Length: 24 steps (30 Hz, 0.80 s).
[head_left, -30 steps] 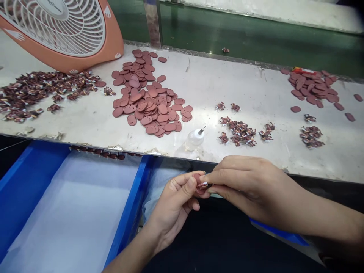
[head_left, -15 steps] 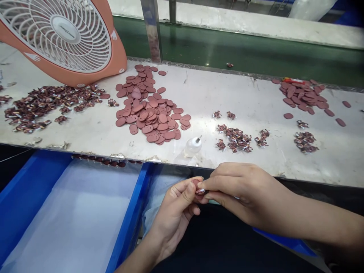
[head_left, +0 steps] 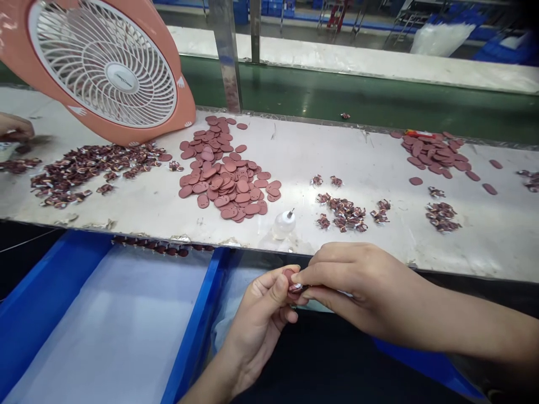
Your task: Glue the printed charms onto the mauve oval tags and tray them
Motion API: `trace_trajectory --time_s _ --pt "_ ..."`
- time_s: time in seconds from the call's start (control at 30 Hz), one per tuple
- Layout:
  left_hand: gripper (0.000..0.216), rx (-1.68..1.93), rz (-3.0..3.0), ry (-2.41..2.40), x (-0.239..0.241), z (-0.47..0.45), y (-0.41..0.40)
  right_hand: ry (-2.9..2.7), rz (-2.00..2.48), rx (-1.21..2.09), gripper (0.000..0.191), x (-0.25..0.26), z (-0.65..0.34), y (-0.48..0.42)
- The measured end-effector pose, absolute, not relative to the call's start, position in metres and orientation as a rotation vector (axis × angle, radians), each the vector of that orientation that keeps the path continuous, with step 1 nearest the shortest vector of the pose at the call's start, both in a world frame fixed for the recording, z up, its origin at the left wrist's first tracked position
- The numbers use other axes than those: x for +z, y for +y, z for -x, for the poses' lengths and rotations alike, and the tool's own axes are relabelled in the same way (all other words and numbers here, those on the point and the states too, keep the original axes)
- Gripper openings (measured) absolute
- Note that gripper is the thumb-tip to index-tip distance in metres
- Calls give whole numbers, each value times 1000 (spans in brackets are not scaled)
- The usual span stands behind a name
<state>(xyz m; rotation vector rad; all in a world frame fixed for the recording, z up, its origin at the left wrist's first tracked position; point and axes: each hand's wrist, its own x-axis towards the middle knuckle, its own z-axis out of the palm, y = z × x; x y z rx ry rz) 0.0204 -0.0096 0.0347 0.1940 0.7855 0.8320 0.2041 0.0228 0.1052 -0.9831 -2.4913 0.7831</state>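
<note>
Between thumb and fingers, my left hand (head_left: pixel 263 314) pinches a reddish-brown oval disc (head_left: pixel 288 274). My right hand (head_left: pixel 353 280) grips a small brown-and-white figurine (head_left: pixel 296 287) against that disc; the fingertips hide much of it. Both hands meet just in front of the table edge. Behind them on the table stands a small white squeeze bottle (head_left: pixel 285 223) with a thin metal tip. A heap of loose oval discs (head_left: pixel 229 182) lies to its left, some with small holes. To its right is a cluster of similar figurines (head_left: pixel 345 213).
An orange fan (head_left: pixel 122 78) stands at the left behind a large figurine pile (head_left: pixel 84 168). More discs (head_left: pixel 438 154) lie at the right by a red-and-yellow tube (head_left: pixel 420 134). A green belt (head_left: pixel 320 90) runs behind. Below left is a blue-sided tray (head_left: pixel 113 314). Another person's hand (head_left: pixel 14 128) shows far left.
The camera view has tilted up a little, showing more of the background. Another person's hand has come into view at the left. My hands keep the same hold.
</note>
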Motion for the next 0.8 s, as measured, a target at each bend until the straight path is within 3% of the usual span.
trace_trajectory --time_s 0.63,0.73,0.8 --pt "33 845 -286 666 29 -14 2 -2459 960 800 18 121 -199 27" --pt "37 849 -256 737 36 -12 4 -2387 893 776 41 125 -209 36" --pt "38 885 -213 812 41 -10 7 -2293 1010 651 45 124 -225 64"
